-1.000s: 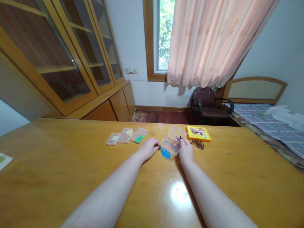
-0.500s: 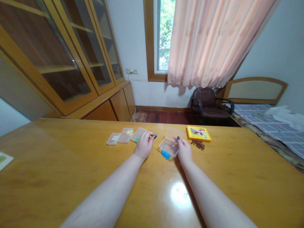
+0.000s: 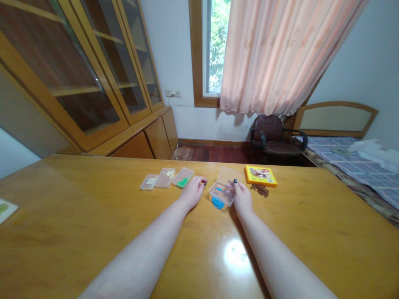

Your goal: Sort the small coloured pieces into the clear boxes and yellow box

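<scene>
My left hand (image 3: 193,192) rests on the wooden table (image 3: 93,224) with its fingers pinched together just left of a small clear plastic box (image 3: 222,192); whatever it pinches is too small to name. My right hand (image 3: 242,197) grips the right side of that open box, whose lid (image 3: 230,174) stands tilted back. A few blue pieces lie inside the box, and a small pile of blue pieces (image 3: 217,203) sits on the table against its near edge.
Three small clear boxes (image 3: 167,177) lie in a row to the left, one holding green pieces. A yellow box (image 3: 259,175) and a heap of brown pieces (image 3: 260,189) lie to the right. Beyond the table stand a chair, a bed and cabinets.
My left hand rose from the blue pile with a blue piece pinched, then came down toward the box. The pile by the box looks smaller. My right hand stayed on the box.
</scene>
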`<state>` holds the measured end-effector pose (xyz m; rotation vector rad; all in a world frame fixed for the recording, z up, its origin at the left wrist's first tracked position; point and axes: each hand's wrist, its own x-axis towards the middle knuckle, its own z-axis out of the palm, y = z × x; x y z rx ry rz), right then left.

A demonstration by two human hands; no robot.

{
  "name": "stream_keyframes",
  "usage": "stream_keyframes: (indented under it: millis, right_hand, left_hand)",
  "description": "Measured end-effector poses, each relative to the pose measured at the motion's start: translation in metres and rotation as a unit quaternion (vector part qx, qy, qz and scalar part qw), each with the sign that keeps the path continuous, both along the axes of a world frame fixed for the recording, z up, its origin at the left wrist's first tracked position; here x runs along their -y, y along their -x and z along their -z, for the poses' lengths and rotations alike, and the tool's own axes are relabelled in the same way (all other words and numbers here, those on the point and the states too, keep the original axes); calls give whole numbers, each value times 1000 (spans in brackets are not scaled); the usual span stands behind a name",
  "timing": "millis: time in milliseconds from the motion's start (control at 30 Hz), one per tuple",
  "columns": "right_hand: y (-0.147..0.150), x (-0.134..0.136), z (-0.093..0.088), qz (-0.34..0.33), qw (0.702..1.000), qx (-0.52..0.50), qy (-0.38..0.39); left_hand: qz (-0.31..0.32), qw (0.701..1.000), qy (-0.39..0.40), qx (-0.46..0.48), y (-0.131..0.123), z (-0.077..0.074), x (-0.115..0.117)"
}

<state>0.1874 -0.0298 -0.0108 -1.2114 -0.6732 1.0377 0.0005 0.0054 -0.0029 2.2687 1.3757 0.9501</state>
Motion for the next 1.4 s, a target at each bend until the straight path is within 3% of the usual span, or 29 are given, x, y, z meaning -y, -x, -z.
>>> stream_keyframes:
  millis: [300,733,1033,1400]
  right_hand:
    - [1,1,-1,-4,1000,-1,-1]
    - [1,0,-1,0,1000,-4,-3]
    - [1,1,-2,0,1000,-16,4]
    - [2,1,-3,8,1000,-12,6]
  left_hand:
    - [135,983,56,-114,-6,-4,9]
    - [129,983,40,-122,-7,-4,8]
    - [163,978,63,-112,-3,-6,10]
    - [139,980,61,-128,-6,-1,5]
